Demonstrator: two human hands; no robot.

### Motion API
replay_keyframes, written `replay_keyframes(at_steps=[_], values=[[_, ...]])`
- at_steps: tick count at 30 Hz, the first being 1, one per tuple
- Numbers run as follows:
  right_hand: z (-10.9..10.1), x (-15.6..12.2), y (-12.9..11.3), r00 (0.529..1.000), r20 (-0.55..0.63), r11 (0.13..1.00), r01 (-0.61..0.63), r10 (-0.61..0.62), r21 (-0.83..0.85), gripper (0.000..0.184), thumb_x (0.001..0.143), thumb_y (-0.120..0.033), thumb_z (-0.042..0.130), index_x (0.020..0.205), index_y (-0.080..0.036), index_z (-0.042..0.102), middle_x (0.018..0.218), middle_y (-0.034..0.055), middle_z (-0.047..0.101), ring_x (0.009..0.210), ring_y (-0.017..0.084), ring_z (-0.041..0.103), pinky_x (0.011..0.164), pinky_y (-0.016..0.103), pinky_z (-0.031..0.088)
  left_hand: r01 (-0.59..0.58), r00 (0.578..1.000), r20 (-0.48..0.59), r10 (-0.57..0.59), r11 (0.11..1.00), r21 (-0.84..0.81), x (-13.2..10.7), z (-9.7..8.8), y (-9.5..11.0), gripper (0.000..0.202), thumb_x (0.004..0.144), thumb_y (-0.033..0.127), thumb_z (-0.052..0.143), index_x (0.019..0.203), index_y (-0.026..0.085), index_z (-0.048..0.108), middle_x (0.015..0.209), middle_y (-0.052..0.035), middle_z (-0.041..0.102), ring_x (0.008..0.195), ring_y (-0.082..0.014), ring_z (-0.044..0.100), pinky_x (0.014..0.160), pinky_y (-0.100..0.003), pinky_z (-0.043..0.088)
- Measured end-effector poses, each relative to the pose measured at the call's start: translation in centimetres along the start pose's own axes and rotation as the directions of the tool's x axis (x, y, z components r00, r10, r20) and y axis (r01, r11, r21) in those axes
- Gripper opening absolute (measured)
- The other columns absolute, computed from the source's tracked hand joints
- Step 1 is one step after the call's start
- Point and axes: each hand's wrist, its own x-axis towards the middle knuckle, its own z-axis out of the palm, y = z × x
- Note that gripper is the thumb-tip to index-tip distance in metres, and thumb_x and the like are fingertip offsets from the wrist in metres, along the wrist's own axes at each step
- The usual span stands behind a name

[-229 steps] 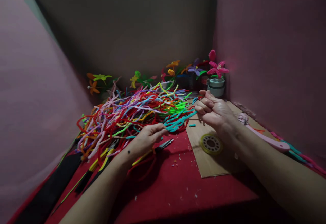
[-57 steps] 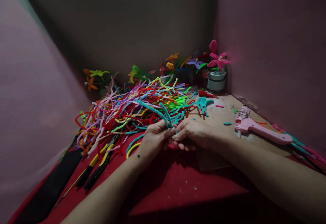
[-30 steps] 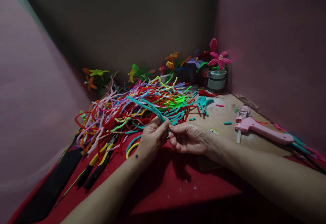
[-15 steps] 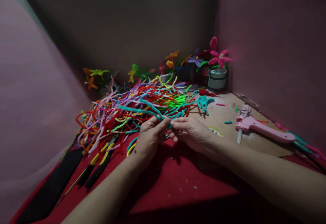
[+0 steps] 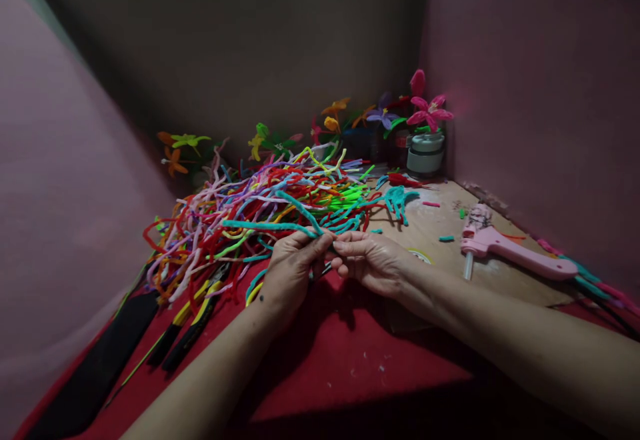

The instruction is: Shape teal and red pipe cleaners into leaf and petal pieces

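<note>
So the left hand (image 5: 293, 270) has the teal fuzzy stems (image 5: 267, 226) pinched between thumb and finger, up in front of the pile (image 5: 280, 183), two ends splaying off to the left. Could be one piece folded over, can't tell. The right hand (image 5: 373, 263) has its fingertips bunched right up against that pinch, but whatever they've got is hidden, so no idea if they're clamped on anything. My main worry is the join: if the left pinch loosens while the right fingers work, I'd expect the two ends to drift or twist out of line. Those free ends also overlap the pile in view, so if they're actually touching, fuzz could snag and drag other strands along. And there's a dark pointy thing (image 5: 323, 271) just under the fingers, blade maybe; a careless dip could mean a poke. The glue gun (image 5: 520, 253) sits well clear of both hands, at least.
</note>
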Motion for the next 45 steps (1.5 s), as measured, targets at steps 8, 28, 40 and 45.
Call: replay_keyframes(at_steps=[8, 28, 40, 45], values=[[0.5, -0.6, -0.2, 0.998, -0.024, 0.996, 0.06, -0.062, -0.071, 0.012, 0.064, -0.005, 0.065, 0.062, -0.012, 0.056, 0.056, 0.0009, 0.059, 0.049, 0.009, 0.055, 0.044, 0.018, 0.041, -0.056, 0.997, -0.046, 0.058, 0.998, 0.034, 0.0, -0.2, 0.0, 0.018, 0.067, 0.028, 0.068, 0.076, 0.013, 0.065, 0.064, -0.0019, 0.062, 0.053, -0.0093, 0.055, 0.052, -0.022, 0.045], [0.3, -0.7, -0.3, 0.995, -0.009, 0.861, 0.081, -0.098, -0.502, 0.012, 0.062, -0.019, 0.067, 0.06, -0.011, 0.059, 0.052, 0.0011, 0.058, 0.038, 0.008, 0.049, 0.034, 0.019, 0.038, -0.009, 0.996, -0.087, 0.026, 0.983, 0.185, -0.3, 0.2, 0.7, 0.026, 0.065, 0.029, 0.069, 0.055, 0.014, 0.05, 0.044, 0.0058, 0.043, 0.038, -0.0032, 0.035, 0.038, -0.017, 0.025], [0.5, -0.9, -0.3, 0.987, 0.058, 0.786, 0.154, -0.15, -0.599, 0.016, 0.068, -0.022, 0.06, 0.055, -0.012, 0.058, 0.048, -0.0015, 0.054, 0.036, 0.006, 0.044, 0.037, 0.019, 0.037, 0.026, 0.983, -0.183, 0.032, 0.952, 0.306, 0.0, -0.1, 1.6, 0.029, 0.067, 0.033, 0.065, 0.051, 0.014, 0.05, 0.04, 0.0027, 0.05, 0.031, -0.0074, 0.042, 0.033, -0.019, 0.031], [0.1, -0.6, -0.2, 0.996, 0.017, 0.878, 0.085, -0.087, -0.472, 0.017, 0.061, -0.026, 0.068, 0.061, -0.011, 0.06, 0.054, 0.0011, 0.06, 0.043, 0.009, 0.052, 0.041, 0.021, 0.041, 0.02, 0.995, -0.099, 0.01, 0.954, 0.299, -0.1, -0.3, 1.3, 0.027, 0.066, 0.035, 0.066, 0.055, 0.014, 0.052, 0.042, 0.0027, 0.05, 0.033, -0.0065, 0.041, 0.033, -0.018, 0.03]])
